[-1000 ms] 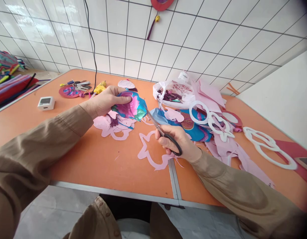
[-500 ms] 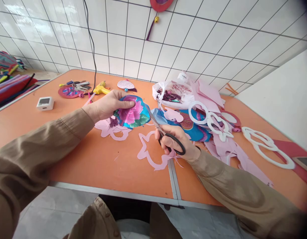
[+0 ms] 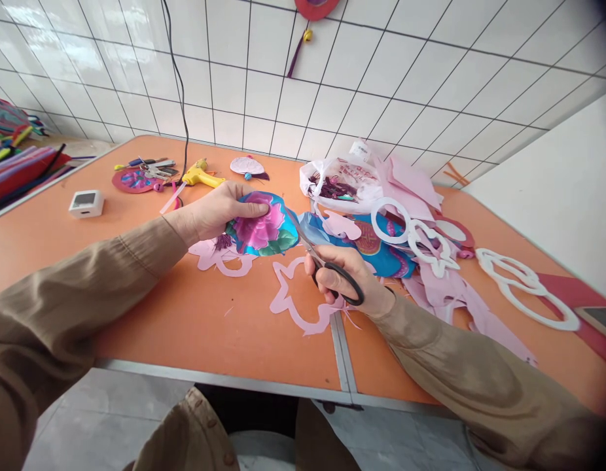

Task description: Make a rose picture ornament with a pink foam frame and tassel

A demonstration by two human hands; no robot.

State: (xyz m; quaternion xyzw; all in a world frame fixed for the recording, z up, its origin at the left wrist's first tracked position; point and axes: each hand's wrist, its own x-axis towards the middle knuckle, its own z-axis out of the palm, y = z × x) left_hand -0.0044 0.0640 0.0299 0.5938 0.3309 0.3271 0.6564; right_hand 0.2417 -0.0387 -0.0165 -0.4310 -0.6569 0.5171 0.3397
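Observation:
Between thumb and fingers, my left hand [image 3: 224, 210] pinches a piece of blue fabric [image 3: 277, 235] printed with a pink flower and green leaves. My right hand [image 3: 349, 278] grips black-handled scissors [image 3: 353, 288], their blades pointing up and left against the fabric's right edge. A thin strip of the fabric's edge shows by the blades. Below the hands lies a pink cut-out sheet [image 3: 288, 307] with a shaped hole. Under the held fabric, another pink cut-out [image 3: 205, 256] rests beside a dark purple tassel [image 3: 223, 241].
A yellow glue gun [image 3: 201, 175], scattered keys [image 3: 156, 170] and a small white box [image 3: 86, 204] are on the left. To the right are a plastic bag [image 3: 355, 176], blue patterned fabric [image 3: 381, 255], pink scraps [image 3: 440, 291] and white ring frames [image 3: 543, 304]. A tiled wall stands behind.
The fabric's lower right edge has shifted slightly toward the scissors. My left hand has turned the piece a little; the right hand stays nearly in place.

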